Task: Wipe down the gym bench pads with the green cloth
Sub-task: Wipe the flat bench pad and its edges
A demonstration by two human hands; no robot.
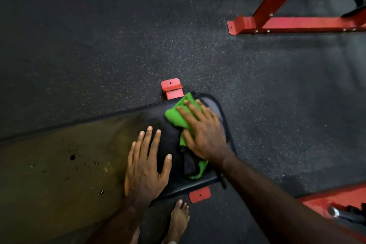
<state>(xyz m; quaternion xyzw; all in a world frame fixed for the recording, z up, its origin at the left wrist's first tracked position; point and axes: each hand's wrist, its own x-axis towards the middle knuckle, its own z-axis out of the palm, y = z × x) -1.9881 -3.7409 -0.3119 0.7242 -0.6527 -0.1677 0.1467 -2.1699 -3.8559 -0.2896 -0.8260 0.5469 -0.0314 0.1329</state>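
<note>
- Green cloth [179,116] lying bunched on the rounded end of the bench pad [170,144], pressed flat there so its full face meets the vinyl; one lobe poking out past the fingertips toward the far corner, another trailing back under the wrist toward the near edge
- Right hand [204,134] spread on top of the cloth, fingers straight and splayed, gripping nothing; laid open probably to bear down over a wide patch rather than pinch a corner
- Left hand [145,166] planted palm-down on bare pad just beside the cloth, fingers also extended and relaxed, holding nothing; likely there as a brace, steadying the lean over the bench
- Black end of the pad looking dark and clean under the cloth; brownish, dulled stretch with dark specks [72,157] further left, judged still in need of wiping
- Red foot plates [172,88] of the bench frame peeping out at the far and near edges, set on the speckled rubber floor [99,45]
- Bare foot [179,218] standing close against the near side, keeping the end within easy reach
- Red frame [297,24] of another machine well apart at upper right; more red metal at lower right
</note>
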